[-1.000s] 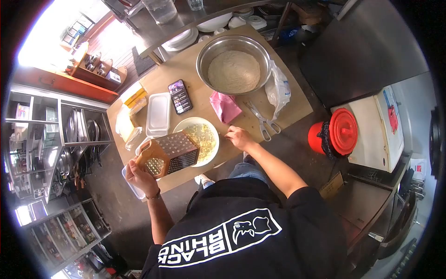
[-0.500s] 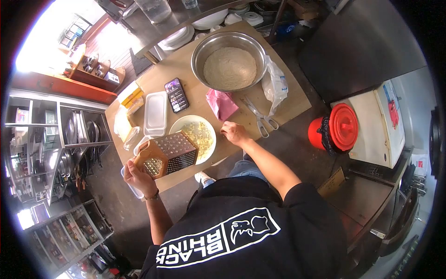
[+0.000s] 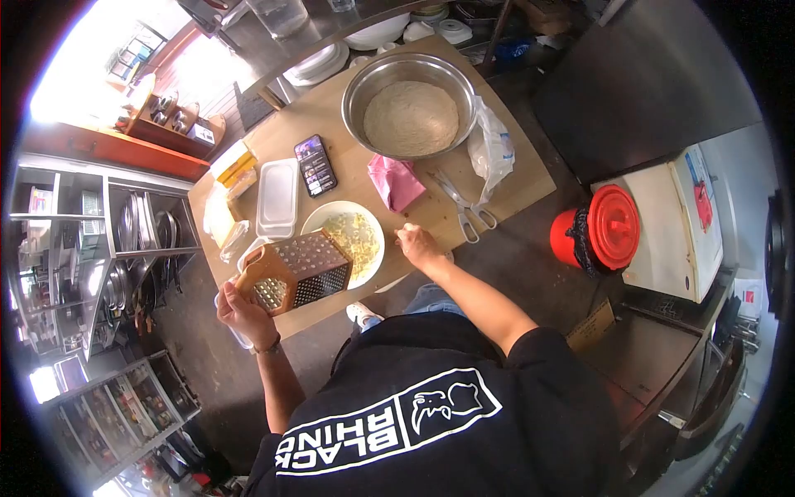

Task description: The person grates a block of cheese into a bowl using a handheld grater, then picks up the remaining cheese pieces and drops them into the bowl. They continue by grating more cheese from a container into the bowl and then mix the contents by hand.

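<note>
My left hand point(image 3: 244, 315) is closed on the wooden handle end of a box grater point(image 3: 302, 269). The grater lies tilted on its side, its far end over the rim of a white plate point(image 3: 315, 219). Yellow shreds point(image 3: 358, 240), perhaps butter or cheese, lie on that plate. To the plate's right, my right hand point(image 3: 420, 247) is held near the table edge with its fingers curled together. Whether anything is between those fingers I cannot make out. A pink cloth point(image 3: 396, 184) lies just beyond it, with scissors point(image 3: 462, 207) to the right.
A large metal bowl of flour point(image 3: 410, 116) stands at the back, a plastic bag point(image 3: 491, 153) beside it. A phone point(image 3: 315, 166), a lidded plastic container point(image 3: 277, 199) and yellow packets point(image 3: 234, 170) are on the wooden table point(image 3: 526, 170). A red bucket point(image 3: 609, 224) stands right.
My right hand has shifted slightly, its fingers drawn in closer together. My left hand and the grater stay almost where they were.
</note>
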Demonstrator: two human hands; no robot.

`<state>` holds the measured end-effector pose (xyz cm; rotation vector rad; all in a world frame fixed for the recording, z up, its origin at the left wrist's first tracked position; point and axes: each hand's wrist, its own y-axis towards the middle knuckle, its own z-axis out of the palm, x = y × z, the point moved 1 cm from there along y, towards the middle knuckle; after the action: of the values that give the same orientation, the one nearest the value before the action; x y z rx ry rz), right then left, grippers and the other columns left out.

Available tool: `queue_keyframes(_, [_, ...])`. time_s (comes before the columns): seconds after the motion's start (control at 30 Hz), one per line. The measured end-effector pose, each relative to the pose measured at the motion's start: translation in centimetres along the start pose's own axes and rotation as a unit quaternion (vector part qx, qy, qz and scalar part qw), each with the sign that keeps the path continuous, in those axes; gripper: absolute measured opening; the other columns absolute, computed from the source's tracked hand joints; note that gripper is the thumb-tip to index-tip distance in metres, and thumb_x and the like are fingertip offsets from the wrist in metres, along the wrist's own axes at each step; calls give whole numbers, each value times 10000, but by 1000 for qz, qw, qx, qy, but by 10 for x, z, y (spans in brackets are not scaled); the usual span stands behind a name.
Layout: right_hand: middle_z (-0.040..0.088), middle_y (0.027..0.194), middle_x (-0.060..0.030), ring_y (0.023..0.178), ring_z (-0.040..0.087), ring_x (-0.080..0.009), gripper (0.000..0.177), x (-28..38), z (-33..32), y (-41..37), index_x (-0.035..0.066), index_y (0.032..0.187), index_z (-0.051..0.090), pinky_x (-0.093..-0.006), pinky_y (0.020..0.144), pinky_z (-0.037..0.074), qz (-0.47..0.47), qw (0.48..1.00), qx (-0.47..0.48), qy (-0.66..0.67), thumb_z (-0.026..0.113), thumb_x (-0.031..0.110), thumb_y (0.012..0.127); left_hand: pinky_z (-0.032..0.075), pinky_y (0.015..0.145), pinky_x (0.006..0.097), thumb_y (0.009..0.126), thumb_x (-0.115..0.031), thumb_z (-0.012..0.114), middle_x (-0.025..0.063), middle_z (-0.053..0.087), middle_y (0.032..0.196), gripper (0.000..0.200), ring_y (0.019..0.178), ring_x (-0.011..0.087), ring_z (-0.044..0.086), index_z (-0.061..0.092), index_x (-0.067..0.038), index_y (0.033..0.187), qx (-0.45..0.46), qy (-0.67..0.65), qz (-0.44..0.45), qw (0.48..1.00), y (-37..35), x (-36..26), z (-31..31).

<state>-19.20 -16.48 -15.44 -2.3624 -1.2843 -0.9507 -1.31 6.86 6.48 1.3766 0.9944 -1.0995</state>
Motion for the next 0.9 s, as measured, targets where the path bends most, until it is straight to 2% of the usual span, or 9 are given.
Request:
queue_keyframes(0.27, [628,786,-150,731,631,-293,112,-2,-3,10,40,815,665,-371,644,500,54,997,-7,-49,608,136,806,299,456,178,954,-246,469,-13,543,662,324,524,20,406,602,14,815,-14,18,19,1000,0,-7,-7])
queue_keyframes(0.33, [652,783,-146,711,649,-239,136,13,-38,28,28,835,661,-332,646,501,83,984,-43,151,639,155,792,323,473,182,955,-248,464,-7,553,672,333,543,28,432,601,19,812,-21,5,22,1000,4,-9,-10])
queue_keyframes(0.43, [665,781,-148,705,656,-194,160,66,-88,51,21,855,659,-309,657,497,51,967,-46,247,659,162,779,371,512,192,956,-249,458,9,572,694,343,585,48,482,600,30,816,-21,-4,14,1000,6,-7,-21])
queue_keyframes(0.53, [665,794,-142,723,659,-223,170,93,-91,65,33,896,668,-328,670,502,21,969,63,236,648,147,771,402,543,200,957,-242,456,25,586,715,342,619,63,513,601,39,826,-9,8,8,1000,8,-1,-26])
queue_keyframes(0.63, [666,818,-141,747,657,-257,217,68,-51,65,55,951,672,-349,694,506,-82,991,19,105,648,139,753,405,557,196,957,-234,455,31,590,731,334,637,66,520,601,39,831,-16,10,8,1000,8,-5,-24])
queue_keyframes(0.67, [664,825,-141,773,648,-285,247,57,-53,64,68,980,671,-367,722,507,-7,986,38,164,639,138,745,401,562,190,957,-230,455,31,590,737,329,644,66,520,602,38,833,-31,-3,10,999,7,-6,-21])
queue_keyframes(0.7, [664,825,-141,773,648,-285,247,47,-60,59,68,980,671,-367,722,507,-8,986,42,162,639,138,745,401,562,190,957,-230,455,31,590,737,329,644,66,520,602,38,833,-35,-3,8,999,6,-5,-22])
queue_keyframes(0.77, [652,883,-126,820,632,-292,148,29,-70,45,98,885,689,-393,737,505,46,997,45,37,634,166,766,398,571,186,956,-223,459,32,593,749,319,657,66,521,604,36,841,-27,-5,8,1000,5,-5,-27])
queue_keyframes(0.9, [631,900,-77,798,626,-278,129,3,-44,23,124,838,702,-395,703,507,23,1000,14,-13,657,216,760,402,576,186,954,-226,462,35,597,758,317,658,72,524,607,38,855,-13,22,-5,1000,4,3,-32])
